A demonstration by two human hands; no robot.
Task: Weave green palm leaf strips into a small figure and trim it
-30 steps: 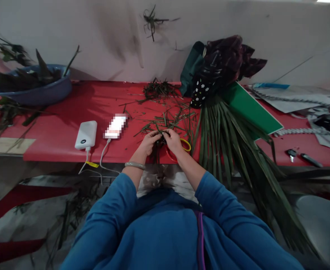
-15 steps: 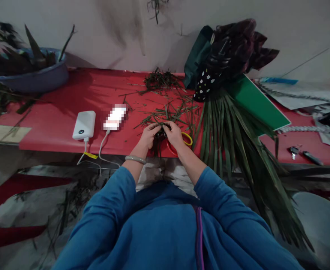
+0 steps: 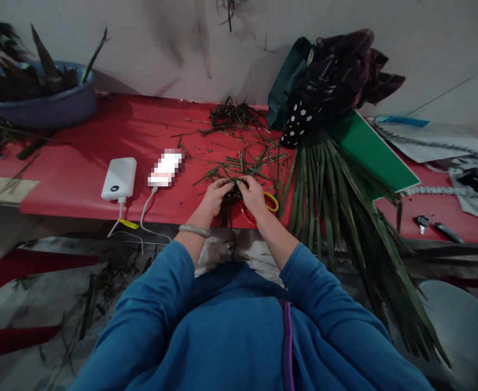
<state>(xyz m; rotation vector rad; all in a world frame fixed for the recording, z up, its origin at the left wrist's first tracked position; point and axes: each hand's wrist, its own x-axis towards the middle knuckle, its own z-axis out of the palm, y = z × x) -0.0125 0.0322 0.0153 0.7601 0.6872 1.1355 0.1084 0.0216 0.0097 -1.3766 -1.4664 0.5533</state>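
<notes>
Since a moment ago our view has drifted slightly left; we keep both hands pinched together at the near edge of the red bench (image 3: 100, 146). Long flat palm fronds (image 3: 337, 201) fan off that edge to our right. Our left hand (image 3: 215, 196) and right hand (image 3: 253, 195) are clenched on a small dark leaf knot (image 3: 234, 192), above yellow-handled scissors (image 3: 270, 202).

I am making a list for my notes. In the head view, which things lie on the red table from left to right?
Blue basin → white power bank → left hand → right hand → long green leaves → green board → keys.
</notes>
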